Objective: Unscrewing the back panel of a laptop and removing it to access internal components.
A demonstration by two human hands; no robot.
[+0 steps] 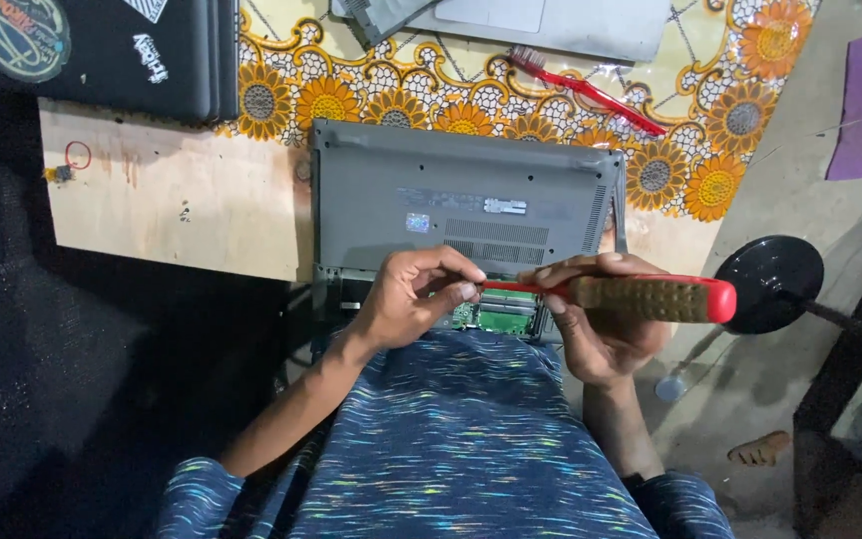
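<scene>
Your right hand [601,329] grips the red screwdriver [641,296], your left hand [411,299] pinches its shaft above the grey laptop's [451,200] exposed green board [496,319].

A single head-worn camera looks steeply down, close over the lap and perhaps a low table [167,205].

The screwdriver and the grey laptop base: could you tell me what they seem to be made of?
Screwdriver: the handle looks like red plastic with a ribbed, brownish grip, perhaps rubber; the shaft is hidden between the hands. Laptop base: matte grey moulded plastic, judging by its dull finish and vent slots, though painted metal is possible.
</scene>
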